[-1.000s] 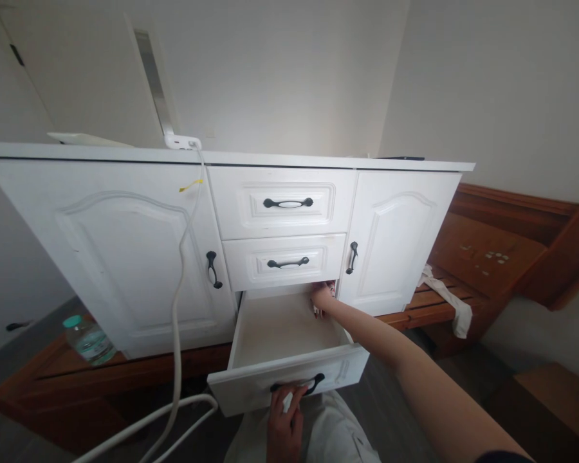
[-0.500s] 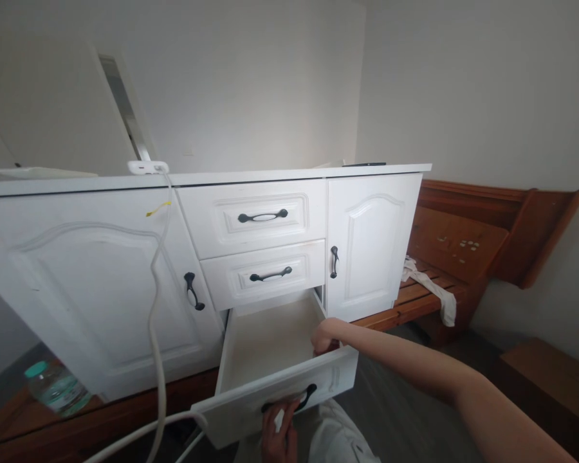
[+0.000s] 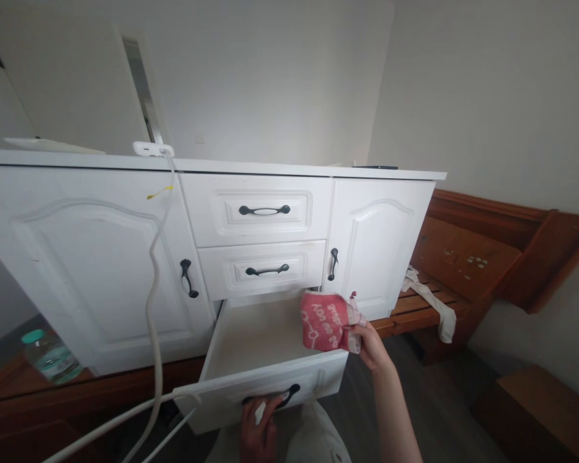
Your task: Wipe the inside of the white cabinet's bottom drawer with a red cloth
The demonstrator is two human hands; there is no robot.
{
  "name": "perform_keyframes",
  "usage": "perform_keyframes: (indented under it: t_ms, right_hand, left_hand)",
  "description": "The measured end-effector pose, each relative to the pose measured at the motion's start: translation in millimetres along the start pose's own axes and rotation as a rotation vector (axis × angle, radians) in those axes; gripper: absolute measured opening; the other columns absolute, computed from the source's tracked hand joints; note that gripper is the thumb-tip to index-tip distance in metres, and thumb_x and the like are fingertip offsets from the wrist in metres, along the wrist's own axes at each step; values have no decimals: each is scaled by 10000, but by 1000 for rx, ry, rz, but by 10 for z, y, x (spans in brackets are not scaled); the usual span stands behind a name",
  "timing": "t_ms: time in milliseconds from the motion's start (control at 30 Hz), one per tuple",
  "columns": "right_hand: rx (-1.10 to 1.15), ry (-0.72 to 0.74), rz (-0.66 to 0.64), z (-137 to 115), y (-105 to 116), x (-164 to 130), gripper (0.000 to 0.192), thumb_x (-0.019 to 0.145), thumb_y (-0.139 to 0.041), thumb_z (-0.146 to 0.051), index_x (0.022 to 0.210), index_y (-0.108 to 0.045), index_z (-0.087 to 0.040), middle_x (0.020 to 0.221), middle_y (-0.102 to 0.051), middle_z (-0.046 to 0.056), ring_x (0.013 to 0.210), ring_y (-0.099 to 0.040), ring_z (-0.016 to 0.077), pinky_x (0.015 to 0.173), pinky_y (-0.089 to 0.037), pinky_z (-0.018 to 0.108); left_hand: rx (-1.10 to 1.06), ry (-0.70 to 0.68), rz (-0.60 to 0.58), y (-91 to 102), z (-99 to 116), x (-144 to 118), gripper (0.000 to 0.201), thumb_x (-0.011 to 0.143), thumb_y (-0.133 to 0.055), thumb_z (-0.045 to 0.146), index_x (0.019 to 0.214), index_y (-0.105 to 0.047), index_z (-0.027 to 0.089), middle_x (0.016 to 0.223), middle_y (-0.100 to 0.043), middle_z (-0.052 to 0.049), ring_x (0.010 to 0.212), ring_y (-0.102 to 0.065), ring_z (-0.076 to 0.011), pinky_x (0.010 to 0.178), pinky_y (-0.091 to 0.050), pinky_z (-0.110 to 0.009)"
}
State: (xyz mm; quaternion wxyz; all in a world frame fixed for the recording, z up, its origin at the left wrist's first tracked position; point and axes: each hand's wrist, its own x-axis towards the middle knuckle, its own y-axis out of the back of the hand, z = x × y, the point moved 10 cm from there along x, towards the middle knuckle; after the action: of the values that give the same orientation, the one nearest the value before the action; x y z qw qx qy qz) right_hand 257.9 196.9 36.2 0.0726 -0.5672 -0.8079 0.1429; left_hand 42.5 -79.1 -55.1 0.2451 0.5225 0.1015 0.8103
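A red cloth pouch (image 3: 324, 321) with white lettering and a pale gathered edge hangs over the right side of the pulled-out bottom drawer (image 3: 244, 337). At that pale edge, my right hand (image 3: 364, 341) pinches it between thumb and fingers. My left hand (image 3: 259, 427) is low at the drawer's front, its fingers closed around the dark handle (image 3: 287, 395); a white patch of it shows between them. The visible part of the drawer floor is bare, and the pouch covers its right rear part.
Above are two shut drawers, with cabinet doors on both sides. A white cable (image 3: 155, 308) hangs down across the left door (image 3: 87, 276) and passes the drawer's left corner. A plastic bottle (image 3: 53, 357) stands lower left. To the right are a wooden bench (image 3: 468, 257) with white cloth (image 3: 431, 302) and a cardboard box (image 3: 540, 411).
My right hand has come up out of the drawer and brought the red pouch into view above its right side. The left hand stays on the handle. The view has shifted slightly.
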Motion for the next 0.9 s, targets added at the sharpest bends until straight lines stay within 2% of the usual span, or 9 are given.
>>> perform_keyframes:
  t_ms: [100, 200, 300, 433, 667, 800, 900]
  right_hand:
    - [418, 22, 173, 223, 308, -118, 389, 536, -794, -170, 908, -682, -181, 876, -750, 48, 734, -705, 214, 736, -614, 385]
    - [600, 70, 267, 387, 510, -187, 403, 593, -791, -145, 980, -700, -214, 986, -765, 42, 854, -737, 236, 860, -626, 475]
    - [635, 119, 293, 483, 601, -204, 429, 683, -794, -232, 1101, -697, -255, 1106, -760, 36, 968, -737, 233, 944, -600, 516]
    - [639, 177, 367, 533, 666, -217, 431, 738, -799, -354, 1149, -695, -277, 1163, -752, 36, 1046, -722, 223, 990, -575, 514]
    - [692, 171, 404, 506, 669, -300, 407, 740, -801, -328, 1131, -698, -285, 1158, -756, 32, 1072, -713, 217, 1055, -526, 539]
    - [691, 154, 384, 508, 653, -320, 413, 755, -800, -338, 1151, -695, -287, 1157, -756, 36, 1083, -711, 212, 1059, -531, 517]
    - [630, 163, 373, 518, 641, -302, 482, 755, -804, -371, 1212, -677, -284, 1211, -738, 59, 1116, -704, 236, 1042, -547, 525]
  left_hand:
    - [32, -24, -22, -10, -31, 15, 373, 923, -491, 173, 1124, -782, 292, 1045, -740, -61, 1000, -668, -222, 893, -595, -373]
    - [83, -115, -25, -17, 5, 74, 367, 912, -508, 174, 1139, -773, 289, 1033, -735, -58, 985, -667, -216, 873, -593, -351]
    - [101, -169, 14, -35, 24, 198, 355, 907, -513, 169, 1127, -773, 267, 1017, -731, -64, 976, -660, -217, 879, -579, -347]
    - [115, -140, 29, -189, -67, 474, 361, 914, -486, 154, 1110, -773, 253, 1008, -740, -68, 976, -655, -219, 899, -572, -362]
    - [165, -16, -33, -651, -529, 1003, 363, 911, -465, 166, 1079, -781, 222, 1004, -736, -91, 1029, -635, -257, 919, -563, -409]
    - [148, 37, -127, -886, -769, 1224, 373, 912, -449, 159, 1094, -768, 231, 1048, -727, -82, 1098, -612, -263, 951, -554, -420]
    - [126, 78, -180, -996, -887, 1344, 387, 922, -440, 158, 1143, -749, 235, 1093, -716, -80, 1163, -587, -266, 1000, -541, -443]
